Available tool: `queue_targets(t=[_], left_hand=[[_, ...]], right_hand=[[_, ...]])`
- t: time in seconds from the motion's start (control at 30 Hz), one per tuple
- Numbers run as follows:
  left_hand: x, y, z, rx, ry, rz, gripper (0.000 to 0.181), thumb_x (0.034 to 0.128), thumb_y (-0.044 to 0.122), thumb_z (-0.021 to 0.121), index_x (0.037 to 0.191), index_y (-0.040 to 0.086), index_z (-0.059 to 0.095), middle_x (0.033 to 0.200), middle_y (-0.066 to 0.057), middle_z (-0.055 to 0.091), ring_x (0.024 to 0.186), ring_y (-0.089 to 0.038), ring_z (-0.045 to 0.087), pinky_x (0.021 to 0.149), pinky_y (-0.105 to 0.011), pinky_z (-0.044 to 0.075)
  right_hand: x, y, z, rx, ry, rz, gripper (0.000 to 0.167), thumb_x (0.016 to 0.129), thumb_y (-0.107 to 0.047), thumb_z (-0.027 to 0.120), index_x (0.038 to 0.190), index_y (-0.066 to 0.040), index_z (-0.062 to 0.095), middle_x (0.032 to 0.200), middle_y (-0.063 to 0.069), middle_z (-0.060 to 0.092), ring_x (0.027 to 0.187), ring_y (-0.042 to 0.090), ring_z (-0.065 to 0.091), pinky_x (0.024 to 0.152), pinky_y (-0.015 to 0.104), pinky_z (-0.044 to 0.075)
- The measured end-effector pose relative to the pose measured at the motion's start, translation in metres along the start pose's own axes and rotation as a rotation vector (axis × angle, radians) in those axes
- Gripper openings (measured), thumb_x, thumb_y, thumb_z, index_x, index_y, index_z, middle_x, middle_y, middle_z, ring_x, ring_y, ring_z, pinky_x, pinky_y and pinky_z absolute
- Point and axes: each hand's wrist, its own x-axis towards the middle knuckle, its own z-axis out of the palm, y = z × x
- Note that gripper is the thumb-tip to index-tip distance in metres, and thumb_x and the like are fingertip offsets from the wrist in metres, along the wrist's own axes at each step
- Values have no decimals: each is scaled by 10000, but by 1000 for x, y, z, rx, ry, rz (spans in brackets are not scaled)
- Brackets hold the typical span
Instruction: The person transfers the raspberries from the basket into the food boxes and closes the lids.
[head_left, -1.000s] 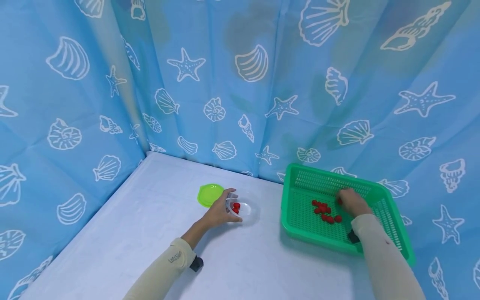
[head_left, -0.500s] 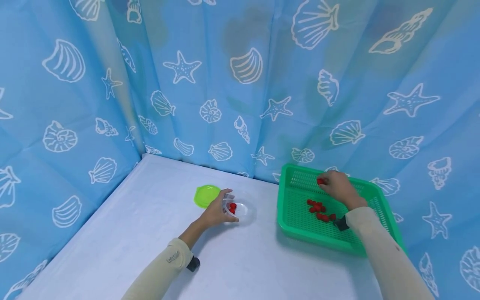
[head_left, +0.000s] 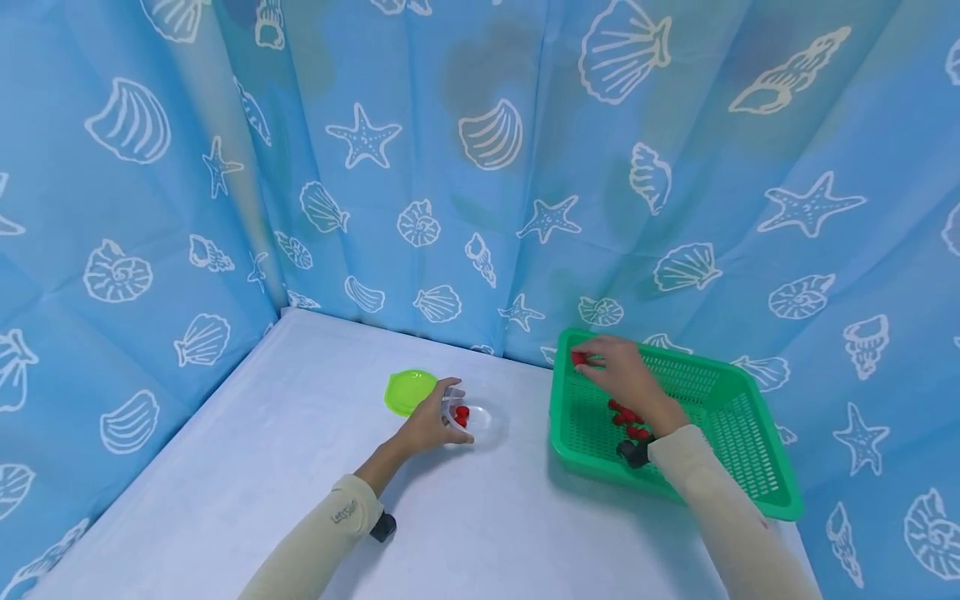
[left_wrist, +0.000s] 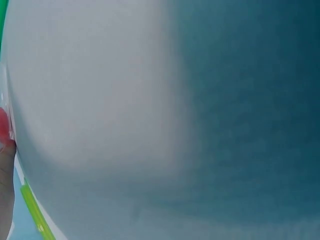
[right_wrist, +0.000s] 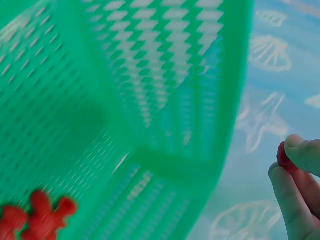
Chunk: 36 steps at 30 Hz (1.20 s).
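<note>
My left hand (head_left: 427, 423) holds a small clear plastic container (head_left: 482, 423) on the table, thumb and fingers spread round its near side. A few small red pieces (head_left: 462, 415) lie inside it. In the left wrist view only a thumb, part of the container and a red piece show at the left edge. Over the left side of a green plastic basket (head_left: 564, 454), my right hand (head_left: 628, 375) pinches one small red berry-like piece (right_wrist: 284, 158) between thumb and fingers. Several more red pieces (right_wrist: 42, 217) lie on the basket's floor, partly hidden by the right wrist in the head view.
A bright green lid (head_left: 408, 393) lies flat behind the left hand. The white-covered table (head_left: 480, 517) runs up to a blue curtain (head_left: 420, 167) with shell and starfish prints, at the back and left. The basket's raised rim stands between the right hand and the container.
My right hand has lifted out of the basket's middle with a red piece and moved left to the basket's left rim. The left hand still holds the container in place.
</note>
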Motion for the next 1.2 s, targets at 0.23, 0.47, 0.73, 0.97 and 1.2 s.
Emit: queue_targets(t=[0.23,0.47,0.73,0.97,1.2], left_hand=[[-2,3,0,-10,0,-16,994,692,199,898,1484,200,297,1380,-11,516,1265,-228,481,919,-389,523],[1,2,1,-4,4,-8,994,692,215,898,1483,198,296,1378,-18,520,1270,-233,481,910,-400,527],[0,2,3,9,18,-1,993,695,209,896,1485,193,296,1390,-24,515,1271,-235,488,927,-388,517],[0,2,1,0,22,22,982,695,198,896,1479,171,306,1373,-38,520,1240,-234,499,897,-369,534],[-2,2,2,2,12,12,972,708,185,888,1483,171,302,1383,-35,514,1241,-228,499,916,-369,524]], right_hand=[[13,-37,26,56,27,-38,267,845,-29,743,1110,-14,717,1031,102,662,932,239,675,779,357,575],[17,-72,60,40,-34,-16,342,807,-67,793,1139,-50,713,1031,65,661,936,206,646,764,345,580],[15,-87,101,40,-146,57,360,822,-87,785,1173,-87,706,1061,32,656,971,182,632,796,326,570],[21,-84,132,15,-210,76,296,859,-54,735,1154,-40,708,1029,58,670,939,188,645,805,295,563],[29,-84,144,-45,-293,122,268,852,-62,743,1119,-41,728,989,45,679,895,174,624,809,278,555]])
